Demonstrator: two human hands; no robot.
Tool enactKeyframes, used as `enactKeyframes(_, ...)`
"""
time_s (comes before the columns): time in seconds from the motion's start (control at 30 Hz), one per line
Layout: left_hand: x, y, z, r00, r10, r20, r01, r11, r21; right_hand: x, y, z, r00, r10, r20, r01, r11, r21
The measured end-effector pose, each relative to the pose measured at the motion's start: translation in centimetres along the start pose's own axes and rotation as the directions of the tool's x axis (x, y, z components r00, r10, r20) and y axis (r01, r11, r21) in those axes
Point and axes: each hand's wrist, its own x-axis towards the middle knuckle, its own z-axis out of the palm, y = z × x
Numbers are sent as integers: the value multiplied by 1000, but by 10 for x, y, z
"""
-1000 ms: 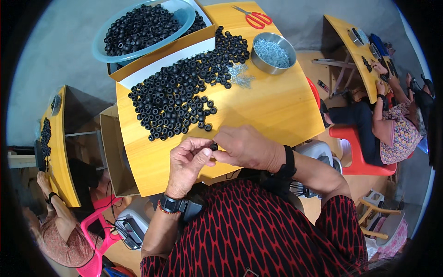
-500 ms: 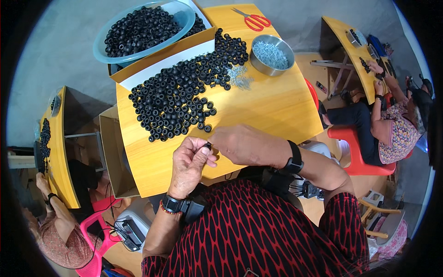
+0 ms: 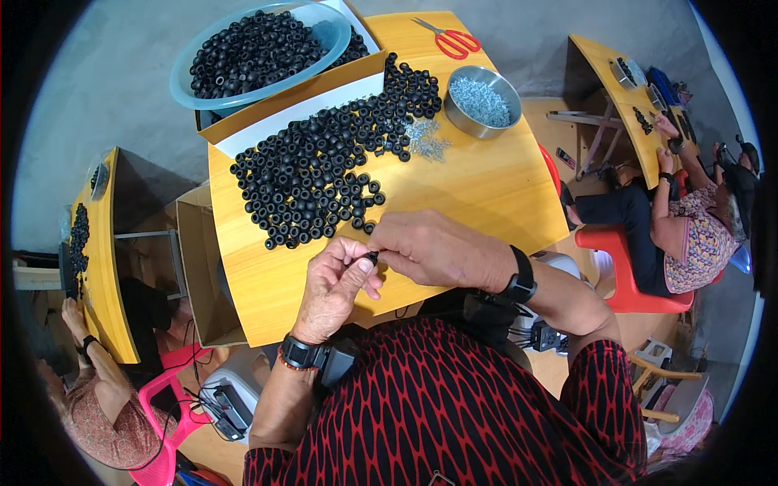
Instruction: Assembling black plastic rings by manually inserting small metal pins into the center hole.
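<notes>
Your left hand [image 3: 328, 293]: pinching one black piece [image 3: 371, 257] over the table [image 3: 486, 182].
Your right hand [image 3: 446, 249]: fingers together with your left's; whether it grips, cannot tell.
Black rings [image 3: 304, 174]: one pile.
Steel bowl [image 3: 480, 128]: one.
Scissors [image 3: 440, 32]: one pair.

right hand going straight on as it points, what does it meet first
Probably the small black piece held in the left hand; the right hand looks almost against it, depth unclear.

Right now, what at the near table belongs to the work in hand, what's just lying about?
Likely in use:
small black piece, in the hands
loose black pieces
silvery bits, metal bowl
blue basin of black pieces

Apparently lying about:
red-handled scissors
tall cardboard box, left
</notes>
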Motion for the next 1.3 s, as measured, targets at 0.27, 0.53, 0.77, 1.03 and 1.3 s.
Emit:
enactKeyframes(0.27,-2,-6,0,986,-37,-161,23,996,-88,-3,2,12,1000,5,-28,-3,998,65)
enactKeyframes(0.53,-10,-1,-2,976,-29,-214,31,1000,5,-12,7,44,990,57,-128,-38,989,145)
enactKeyframes(0.77,-16,1,-4,986,-20,-168,31,997,68,-14,12,60,983,78,-164,-55,989,140)
enactKeyframes(1.03,-18,-1,-8,973,215,-80,-119,771,625,-12,12,59,992,126,-26,-124,991,56)
enactKeyframes(1.3,-8,1,-7,920,380,102,-249,363,898,-16,18,66,991,110,-72,-111,994,-10)
